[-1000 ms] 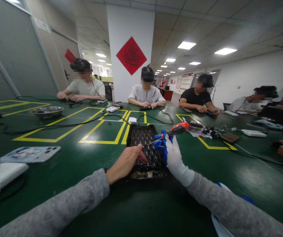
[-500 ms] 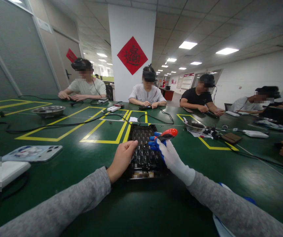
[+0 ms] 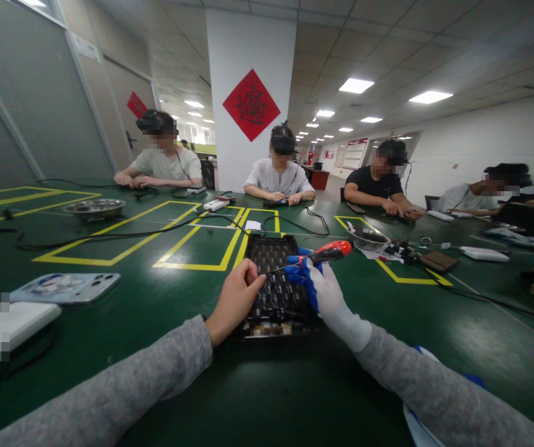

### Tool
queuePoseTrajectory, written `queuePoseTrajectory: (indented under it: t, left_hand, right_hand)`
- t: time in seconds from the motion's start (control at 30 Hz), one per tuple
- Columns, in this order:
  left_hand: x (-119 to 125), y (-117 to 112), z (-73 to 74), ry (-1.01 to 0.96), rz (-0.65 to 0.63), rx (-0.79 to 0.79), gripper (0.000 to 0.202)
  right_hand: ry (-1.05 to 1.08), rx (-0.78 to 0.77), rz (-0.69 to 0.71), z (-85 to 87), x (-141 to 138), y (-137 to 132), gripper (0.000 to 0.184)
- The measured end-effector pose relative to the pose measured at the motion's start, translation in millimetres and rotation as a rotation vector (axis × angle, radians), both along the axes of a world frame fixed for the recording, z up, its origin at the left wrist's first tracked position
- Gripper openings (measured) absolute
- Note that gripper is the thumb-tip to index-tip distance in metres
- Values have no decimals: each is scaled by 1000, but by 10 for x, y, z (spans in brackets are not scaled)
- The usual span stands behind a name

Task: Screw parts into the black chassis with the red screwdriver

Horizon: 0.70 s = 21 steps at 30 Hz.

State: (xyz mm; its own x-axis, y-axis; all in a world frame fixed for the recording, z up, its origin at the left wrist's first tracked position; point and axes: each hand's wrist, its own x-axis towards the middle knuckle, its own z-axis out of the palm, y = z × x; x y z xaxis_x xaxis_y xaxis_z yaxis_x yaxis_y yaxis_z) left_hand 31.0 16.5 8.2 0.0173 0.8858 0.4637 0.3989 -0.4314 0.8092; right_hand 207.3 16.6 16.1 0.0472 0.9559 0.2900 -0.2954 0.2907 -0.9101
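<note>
Left hand [image 3: 235,298], fingers bunched, touches the left edge of the black gridded tray [image 3: 271,248] on the green table [image 3: 155,323]; its grip is unclear. Gloved right hand [image 3: 325,295] grasps a red-handled screwdriver [image 3: 330,252] above the tray.

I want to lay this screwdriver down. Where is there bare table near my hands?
Bare green table lies between the phone case and the left hand, and inside the yellow taped box left of the black tray. Right of the right hand holding the screwdriver, it is free up to the cable. Crowded around the metal bowl.
</note>
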Motion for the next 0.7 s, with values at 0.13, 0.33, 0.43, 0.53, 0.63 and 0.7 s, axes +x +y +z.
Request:
queuePoseTrajectory:
  t: [0.13, 0.33, 0.43, 0.53, 0.63, 0.7]
  left_hand:
    - [3, 38, -54, 88, -43, 66, 20]
    - [8, 36, -51, 138, -169, -19, 24]
    - [13, 23, -33, 103, -172, -32, 19]
    - [13, 12, -26, 81, -157, -31, 22]
    - [8, 11, -33, 61, -147, -46, 26]
    - [4, 20, -45, 40, -151, -56, 27]
  right_hand:
    - [176, -74, 6, 51, 27, 16, 40]
    - [212, -130, 19, 85, 51, 20, 36]
    - [201, -114, 28, 77, 51, 15, 36]
    - [206, -107, 20, 82, 38, -1, 38]
    - [195, -91, 18, 99, 23, -30, 41]
    - [178, -72, 9, 108, 17, -52, 43]
